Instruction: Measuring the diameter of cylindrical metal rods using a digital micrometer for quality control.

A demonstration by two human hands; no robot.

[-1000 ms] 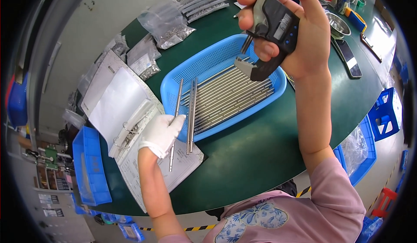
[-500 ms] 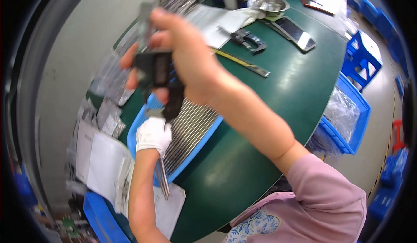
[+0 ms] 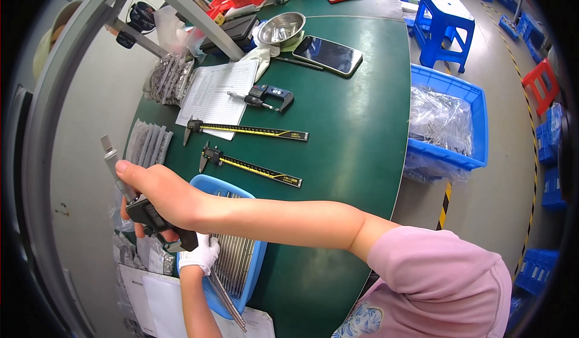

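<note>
The bare right hand (image 3: 160, 196) grips a black micrometer (image 3: 136, 202) over the blue tray (image 3: 253, 271); the gloved left hand (image 3: 199, 256) apparently pinches a metal rod (image 3: 226, 299) there.

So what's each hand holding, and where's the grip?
The bare right hand wraps the black body of a micrometer. The gloved left hand pinches a thin metal rod at its upper end, over the blue tray.

Green table (image 3: 356, 127) bears calipers (image 3: 250, 130), phone (image 3: 329, 54), blue tray (image 3: 256, 265).
</note>
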